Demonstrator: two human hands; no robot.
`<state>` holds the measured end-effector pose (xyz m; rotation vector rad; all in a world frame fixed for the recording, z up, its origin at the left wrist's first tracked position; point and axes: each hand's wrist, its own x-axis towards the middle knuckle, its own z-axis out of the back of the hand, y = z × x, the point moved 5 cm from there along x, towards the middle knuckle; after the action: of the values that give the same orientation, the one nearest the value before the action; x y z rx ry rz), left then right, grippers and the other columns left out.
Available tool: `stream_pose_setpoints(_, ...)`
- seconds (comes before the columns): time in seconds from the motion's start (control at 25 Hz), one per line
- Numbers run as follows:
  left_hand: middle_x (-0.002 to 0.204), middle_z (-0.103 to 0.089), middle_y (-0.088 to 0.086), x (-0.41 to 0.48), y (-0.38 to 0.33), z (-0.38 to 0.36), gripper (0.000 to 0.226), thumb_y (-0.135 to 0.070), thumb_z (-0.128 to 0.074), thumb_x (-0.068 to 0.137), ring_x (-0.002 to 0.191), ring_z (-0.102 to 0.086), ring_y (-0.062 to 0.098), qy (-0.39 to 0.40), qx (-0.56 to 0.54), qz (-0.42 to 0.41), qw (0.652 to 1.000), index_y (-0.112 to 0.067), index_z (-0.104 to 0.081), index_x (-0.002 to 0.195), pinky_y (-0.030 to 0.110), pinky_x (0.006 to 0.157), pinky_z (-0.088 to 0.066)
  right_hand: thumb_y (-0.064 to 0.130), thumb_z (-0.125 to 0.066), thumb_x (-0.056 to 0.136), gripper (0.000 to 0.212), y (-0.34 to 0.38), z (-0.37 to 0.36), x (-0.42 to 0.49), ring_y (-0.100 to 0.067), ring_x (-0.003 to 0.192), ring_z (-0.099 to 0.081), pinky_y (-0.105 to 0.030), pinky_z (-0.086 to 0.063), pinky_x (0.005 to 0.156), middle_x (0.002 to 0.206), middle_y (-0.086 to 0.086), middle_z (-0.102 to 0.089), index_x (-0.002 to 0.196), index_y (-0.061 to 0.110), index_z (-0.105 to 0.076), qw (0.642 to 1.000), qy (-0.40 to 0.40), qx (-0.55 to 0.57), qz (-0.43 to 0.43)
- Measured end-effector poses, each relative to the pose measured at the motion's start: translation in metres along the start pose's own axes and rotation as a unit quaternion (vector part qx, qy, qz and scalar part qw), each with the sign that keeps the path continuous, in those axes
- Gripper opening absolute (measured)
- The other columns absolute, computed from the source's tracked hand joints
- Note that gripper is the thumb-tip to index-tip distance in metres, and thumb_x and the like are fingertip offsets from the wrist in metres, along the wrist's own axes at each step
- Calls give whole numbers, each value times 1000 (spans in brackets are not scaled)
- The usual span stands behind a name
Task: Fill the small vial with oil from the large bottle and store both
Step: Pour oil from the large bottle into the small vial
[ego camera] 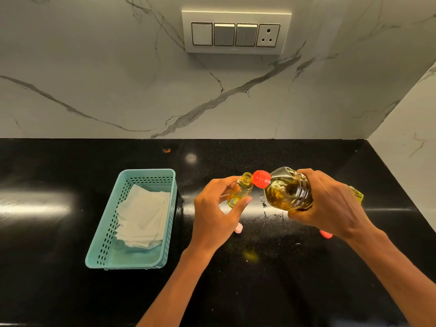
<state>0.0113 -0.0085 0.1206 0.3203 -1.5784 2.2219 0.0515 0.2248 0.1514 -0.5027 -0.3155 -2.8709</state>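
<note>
Pouring is under way, we judge: oil shows in the bottom part of the vial, so filling has begun but is not finished, and capping and storing both are left. Going left to right on the glossy black counter (pixel 59 232), toward its left sits a pale teal plastic basket (pixel 151 173), rectangular with perforated walls, holding a loose stack of white paper sheets (pixel 141 215); we take it as the likely storage place. Next, our left hand (pixel 212 218) pinches the vial (pixel 241 190) between thumb and fingers, above the counter's middle; it is small, clear, yellow-tinted, with an open threaded neck. A pinkish cap (pixel 238 228) lies on the counter, half hidden behind that hand. The bottle (pixel 287 190), clear ribbed plastic with golden oil, is tipped almost sideways, its red spout (pixel 260 178) just beside the vial's mouth. Our right hand (pixel 330 204) wraps around its body. A red cap (pixel 326 234) peeks out under that wrist.
</note>
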Motion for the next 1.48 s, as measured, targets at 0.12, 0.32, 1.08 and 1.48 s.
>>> stream_pose_setpoints(0.12, 104, -69, -10, -3, 1, 3, 36, -30, -81, 82, 97, -68, 4, -7, -13, 11, 1000, -31, -65, 114, 13, 82, -55, 42, -93, 51, 86, 2, 5, 0, -22, 73, -65, -26, -51, 62, 94, -12, -69, 119, 4, -56, 1000, -7, 5, -4)
stream_pose_setpoints(0.32, 104, -69, -11, -9, -1, 5, 36, -29, -81, 82, 97, -68, 4, -5, -19, 11, 1000, -34, -65, 113, 13, 82, -55, 43, -92, 52, 86, 7, 9, -1, -24, 74, -67, -28, -52, 64, 95, -13, -69, 119, 5, -55, 1000, 0, 6, 3)
stream_pose_setpoints(1.08, 106, -72, -8, -23, -6, 4, 39, -36, -81, 79, 98, -68, 1, -20, -27, 2, 999, -24, -68, 114, 9, 82, -53, 44, -95, 42, 90, 17, 50, 12, -27, 59, -67, -29, -54, 51, 83, -16, -71, 110, -4, -62, 987, 34, -123, 98)
stream_pose_setpoints(1.48, 107, -70, -11, -26, -7, 0, 44, -50, -72, 79, 101, -66, -1, -17, -34, 3, 999, -24, -69, 114, 5, 81, -50, 44, -96, 41, 87, 16, 63, 13, -29, 59, -67, -35, -58, 50, 82, -17, -71, 106, -3, -63, 979, 46, -159, 118)
